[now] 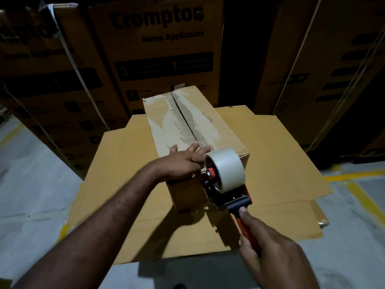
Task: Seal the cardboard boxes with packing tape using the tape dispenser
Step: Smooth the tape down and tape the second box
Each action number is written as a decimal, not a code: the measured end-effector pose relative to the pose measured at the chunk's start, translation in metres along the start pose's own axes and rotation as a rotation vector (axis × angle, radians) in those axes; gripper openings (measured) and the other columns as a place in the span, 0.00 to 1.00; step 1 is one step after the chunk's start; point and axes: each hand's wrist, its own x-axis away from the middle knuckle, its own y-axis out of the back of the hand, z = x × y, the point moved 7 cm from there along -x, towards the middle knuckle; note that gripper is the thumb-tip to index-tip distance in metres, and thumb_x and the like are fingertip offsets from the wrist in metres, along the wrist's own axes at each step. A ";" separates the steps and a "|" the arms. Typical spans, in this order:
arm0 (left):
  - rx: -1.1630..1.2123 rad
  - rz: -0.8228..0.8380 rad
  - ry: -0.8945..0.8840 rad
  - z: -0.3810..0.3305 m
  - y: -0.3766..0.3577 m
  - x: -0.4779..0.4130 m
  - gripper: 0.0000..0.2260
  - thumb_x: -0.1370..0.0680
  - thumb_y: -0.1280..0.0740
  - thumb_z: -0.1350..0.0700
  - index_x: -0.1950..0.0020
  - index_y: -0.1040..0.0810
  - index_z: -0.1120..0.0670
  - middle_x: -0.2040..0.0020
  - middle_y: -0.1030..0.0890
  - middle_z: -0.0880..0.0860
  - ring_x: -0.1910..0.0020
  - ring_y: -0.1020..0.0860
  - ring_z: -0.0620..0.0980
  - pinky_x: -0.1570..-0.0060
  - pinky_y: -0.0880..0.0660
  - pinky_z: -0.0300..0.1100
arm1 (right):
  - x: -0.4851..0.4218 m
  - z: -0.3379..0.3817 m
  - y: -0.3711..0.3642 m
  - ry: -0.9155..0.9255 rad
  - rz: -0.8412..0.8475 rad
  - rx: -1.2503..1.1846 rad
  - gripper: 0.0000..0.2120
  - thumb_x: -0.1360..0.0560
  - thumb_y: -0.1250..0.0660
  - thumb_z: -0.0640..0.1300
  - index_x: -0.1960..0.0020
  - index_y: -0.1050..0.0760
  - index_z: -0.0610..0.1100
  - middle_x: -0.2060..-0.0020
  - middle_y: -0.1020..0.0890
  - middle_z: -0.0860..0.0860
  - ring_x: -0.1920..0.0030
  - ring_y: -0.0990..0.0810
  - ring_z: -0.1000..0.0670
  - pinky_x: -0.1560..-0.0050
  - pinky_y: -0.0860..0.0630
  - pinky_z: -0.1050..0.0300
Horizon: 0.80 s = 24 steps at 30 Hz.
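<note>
A long brown cardboard box (166, 119) lies on a flattened cardboard sheet (277, 163), its top flaps closed with a torn, rough centre seam. My left hand (183, 161) rests flat on the box's near top edge, fingers spread beside the seam. My right hand (268, 253) grips the red handle of the tape dispenser (225, 182), which carries a roll of pale tape (226, 168) and sits against the box's near end face.
Tall stacked cartons (158, 49) printed "Crompton Home Appliances" stand close behind and to the left, with darker cartons (333, 69) at the right. Grey concrete floor (35, 184) with yellow painted lines (358, 192) surrounds the flattened cardboard sheet.
</note>
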 end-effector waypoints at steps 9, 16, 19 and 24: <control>-0.542 -0.536 0.022 -0.026 -0.012 -0.001 0.21 0.18 0.42 0.38 0.31 0.28 0.47 0.25 0.28 0.48 0.23 0.34 0.51 0.25 0.57 0.70 | -0.021 -0.013 0.062 -0.288 -0.067 -0.113 0.29 0.28 0.29 0.53 0.30 0.32 0.66 0.66 0.24 0.58 0.68 0.23 0.59 0.64 0.28 0.65; -0.696 -0.513 0.059 -0.022 -0.031 -0.007 0.27 0.16 0.47 0.40 0.21 0.41 0.53 0.19 0.39 0.55 0.20 0.43 0.54 0.23 0.56 0.66 | -0.026 -0.009 0.068 -0.292 -0.184 -0.184 0.28 0.29 0.28 0.51 0.31 0.29 0.63 0.64 0.22 0.57 0.69 0.21 0.57 0.66 0.24 0.62; -0.684 -0.511 -0.002 -0.026 -0.038 -0.008 0.28 0.15 0.47 0.41 0.19 0.44 0.56 0.19 0.43 0.59 0.19 0.46 0.58 0.21 0.52 0.58 | -0.028 -0.001 0.069 -0.274 -0.215 -0.199 0.29 0.29 0.27 0.51 0.30 0.30 0.63 0.63 0.25 0.59 0.68 0.22 0.60 0.67 0.24 0.66; -0.726 -0.510 -0.297 -0.016 -0.036 -0.005 0.24 0.16 0.40 0.47 0.25 0.31 0.60 0.26 0.29 0.62 0.26 0.31 0.62 0.26 0.35 0.54 | -0.035 0.010 0.072 -0.199 -0.265 -0.194 0.30 0.30 0.25 0.47 0.30 0.28 0.59 0.62 0.21 0.55 0.69 0.22 0.61 0.67 0.28 0.72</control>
